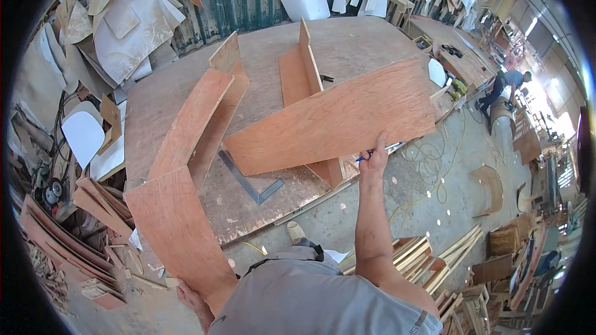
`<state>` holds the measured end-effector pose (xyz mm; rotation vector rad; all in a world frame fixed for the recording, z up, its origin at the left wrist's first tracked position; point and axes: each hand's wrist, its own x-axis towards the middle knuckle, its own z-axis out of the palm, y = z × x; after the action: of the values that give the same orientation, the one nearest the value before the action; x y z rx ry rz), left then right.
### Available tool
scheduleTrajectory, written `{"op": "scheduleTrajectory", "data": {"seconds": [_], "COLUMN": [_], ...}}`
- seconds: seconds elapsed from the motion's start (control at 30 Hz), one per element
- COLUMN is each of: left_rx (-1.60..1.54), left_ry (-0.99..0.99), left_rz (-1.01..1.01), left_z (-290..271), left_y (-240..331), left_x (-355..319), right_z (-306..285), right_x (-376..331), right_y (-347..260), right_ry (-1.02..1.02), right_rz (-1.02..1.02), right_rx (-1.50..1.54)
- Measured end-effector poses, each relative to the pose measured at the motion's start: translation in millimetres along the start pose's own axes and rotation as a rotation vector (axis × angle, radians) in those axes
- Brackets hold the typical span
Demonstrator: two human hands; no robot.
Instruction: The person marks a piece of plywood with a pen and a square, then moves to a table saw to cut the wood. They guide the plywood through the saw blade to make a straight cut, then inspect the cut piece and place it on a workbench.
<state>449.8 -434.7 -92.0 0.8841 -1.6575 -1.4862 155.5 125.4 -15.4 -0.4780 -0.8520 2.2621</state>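
My left hand (191,301) grips the edge of a reddish plywood panel (177,223) at the near left, its fingers partly hidden beside the board. This panel meets the near end of a long plywood piece with an upright side (192,118). At the right, my right hand (374,160) is closed at the near edge of a wide plywood panel (338,118), with a blue pen (363,159) held in the fingers. That panel lies slanting over another plywood piece with an upright board (308,56). A metal carpenter's square (256,195) rests flat between the two groups.
The big worktable (161,99) carries a dark-handled tool (327,78) behind the right panel. Offcuts (99,205) crowd the left; wooden strips (456,248) lie at the right. A yellow hose (442,180) loops on the floor. Another person (506,84) bends at the far right.
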Motion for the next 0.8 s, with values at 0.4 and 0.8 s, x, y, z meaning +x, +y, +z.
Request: {"op": "scheduleTrajectory", "data": {"seconds": [0.4, 0.8], "left_rx": [0.207, -0.152], "left_ry": [0.006, 0.1], "left_rz": [-0.046, -0.071], "left_z": [-24.8, -19.3], "left_y": [-10.1, 47.1], "left_x": [13.5, 17.6], "right_z": [18.6, 15.6], "right_x": [-8.2, -5.8], "right_y": [-8.1, -2.0], "right_ry": [0.0, 0.224], "right_rz": [0.038, 0.063], "right_rx": [-0.08, 0.325]}}
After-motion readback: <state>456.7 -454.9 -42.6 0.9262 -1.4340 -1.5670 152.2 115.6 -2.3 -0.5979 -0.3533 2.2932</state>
